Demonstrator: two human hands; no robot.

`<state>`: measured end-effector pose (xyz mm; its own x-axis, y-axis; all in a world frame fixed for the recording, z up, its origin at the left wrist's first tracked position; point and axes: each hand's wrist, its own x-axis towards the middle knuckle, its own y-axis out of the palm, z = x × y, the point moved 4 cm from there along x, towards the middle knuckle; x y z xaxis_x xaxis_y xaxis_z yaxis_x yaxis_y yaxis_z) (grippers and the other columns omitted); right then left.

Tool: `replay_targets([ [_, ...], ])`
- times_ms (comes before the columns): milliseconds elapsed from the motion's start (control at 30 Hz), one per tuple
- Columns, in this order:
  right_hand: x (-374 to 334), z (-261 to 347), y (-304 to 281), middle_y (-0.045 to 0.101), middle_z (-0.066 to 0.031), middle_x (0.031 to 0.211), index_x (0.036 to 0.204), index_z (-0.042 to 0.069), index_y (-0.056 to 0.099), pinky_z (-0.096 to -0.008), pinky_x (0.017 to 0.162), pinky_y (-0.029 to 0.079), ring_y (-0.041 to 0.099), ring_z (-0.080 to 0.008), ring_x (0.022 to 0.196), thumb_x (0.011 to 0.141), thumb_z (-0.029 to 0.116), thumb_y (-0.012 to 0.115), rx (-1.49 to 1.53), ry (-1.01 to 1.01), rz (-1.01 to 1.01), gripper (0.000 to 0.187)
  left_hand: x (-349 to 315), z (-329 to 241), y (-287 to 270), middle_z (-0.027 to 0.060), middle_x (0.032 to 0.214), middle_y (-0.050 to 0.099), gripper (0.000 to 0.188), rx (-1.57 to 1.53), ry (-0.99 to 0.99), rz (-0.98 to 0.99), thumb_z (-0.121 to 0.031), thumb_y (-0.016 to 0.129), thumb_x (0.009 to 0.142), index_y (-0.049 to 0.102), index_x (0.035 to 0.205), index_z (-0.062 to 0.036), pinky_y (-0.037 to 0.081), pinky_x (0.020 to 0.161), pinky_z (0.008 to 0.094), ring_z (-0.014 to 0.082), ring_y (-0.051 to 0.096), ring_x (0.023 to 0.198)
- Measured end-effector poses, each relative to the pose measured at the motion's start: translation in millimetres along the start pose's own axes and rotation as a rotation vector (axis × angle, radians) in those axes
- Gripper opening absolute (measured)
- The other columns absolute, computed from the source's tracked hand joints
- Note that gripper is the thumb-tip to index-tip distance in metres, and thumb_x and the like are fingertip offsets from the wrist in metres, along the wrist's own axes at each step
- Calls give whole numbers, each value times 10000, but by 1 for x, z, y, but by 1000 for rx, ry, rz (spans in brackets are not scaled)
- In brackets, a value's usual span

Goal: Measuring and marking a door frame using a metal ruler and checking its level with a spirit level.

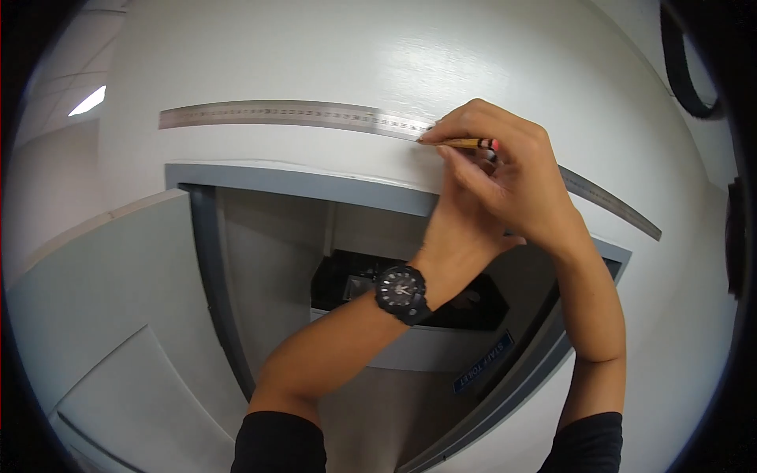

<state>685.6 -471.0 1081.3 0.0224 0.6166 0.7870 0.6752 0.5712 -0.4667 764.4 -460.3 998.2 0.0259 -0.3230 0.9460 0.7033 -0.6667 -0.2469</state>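
Note:
A long steel ruler (pixel 268 113) lies flat along the white wall above a doorway, its middle hidden by my hands. My right hand (pixel 532 169) is closed in a writing grip round a yellow-and-black pencil (pixel 471 143) with a reddish end. The pencil's point meets the ruler's lower edge or the wall just there. Behind it, my left hand (pixel 461 225) reaches up across the door frame to the ruler's middle. Its fingers are hidden by my right hand, so whether they press the ruler does not show. A black wristwatch (pixel 402 293) is on my left wrist.
Below the ruler runs a grey door frame (pixel 300 183), with a pale door (pixel 118 260) swung open at left. Through the opening are a dark counter (pixel 331 288) and a blue sign (pixel 483 364). A black strap (pixel 684 71) hangs at upper right.

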Motion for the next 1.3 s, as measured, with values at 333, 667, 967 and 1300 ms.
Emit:
replay_targets([
  [333,59,11,46,745,-180,969,1053,20,781,-398,776,588,727,-329,826,874,55,712,-32,-8,223,195,-8,-1,-10,153,1416,548,853,-66,55,-24,-506,717,886,386,1575,-128,418,1079,500,342,523,1309],
  [667,108,21,103,761,-160,964,1083,35,780,-373,839,585,731,-283,902,905,19,667,-8,40,315,211,2,-3,10,78,1346,587,840,-50,76,-115,-677,731,789,587,1374,-91,372,1097,550,323,513,1295],
  [967,109,30,113,743,-191,988,1063,-3,773,-408,811,580,718,-341,849,906,64,680,-73,-172,297,194,-1,-1,0,126,902,598,158,-238,112,-542,-178,630,932,582,1010,-49,500,814,444,290,599,905],
  [1300,97,40,121,725,-156,1018,1043,1,765,-417,822,582,710,-338,866,893,7,668,-173,-299,258,179,-5,-7,21,219,1306,596,401,-231,87,-422,-183,613,971,571,1327,-4,484,1043,477,340,584,1218],
])
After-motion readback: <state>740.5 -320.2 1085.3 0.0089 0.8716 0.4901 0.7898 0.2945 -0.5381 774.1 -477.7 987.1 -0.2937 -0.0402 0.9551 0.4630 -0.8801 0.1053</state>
